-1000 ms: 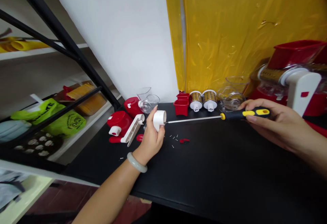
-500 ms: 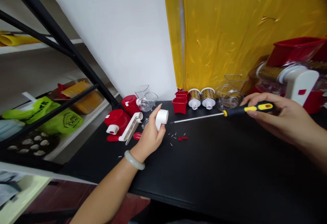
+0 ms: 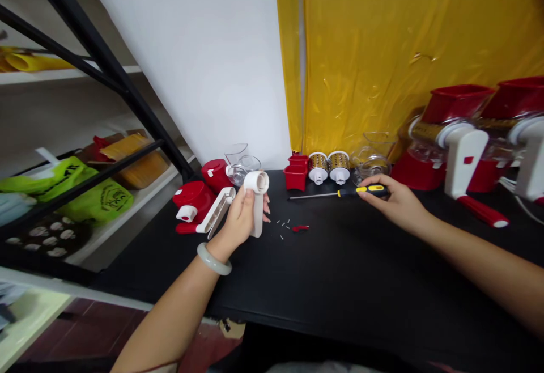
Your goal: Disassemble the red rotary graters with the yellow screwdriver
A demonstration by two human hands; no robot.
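My left hand (image 3: 243, 214) is wrapped round a white plastic crank arm (image 3: 257, 203), whose round hollow end points up and toward me. A pale bangle circles that wrist. With my right hand (image 3: 397, 200) I grip the black and yellow handle of a screwdriver (image 3: 340, 193); its shaft points left, low over the black table (image 3: 340, 282). Several small screws (image 3: 283, 224) and a little red plastic piece (image 3: 301, 228) lie between my hands. Left of my left hand rests another white crank (image 3: 219, 211) with a red handle, beside a red grinder base (image 3: 196, 198).
Two metal grating drums (image 3: 328, 167) stand at the back beside red hoppers (image 3: 296, 173) and clear plastic housings (image 3: 374, 157). Assembled red-and-white rotary graters (image 3: 463, 140) stand at the right. A black-framed shelf (image 3: 127, 95) borders the table's left side.
My left hand has turned the white crank arm, so its hollow end and length now show. The screwdriver in my right hand has moved left and lower, nearer the table. The view has shifted right.
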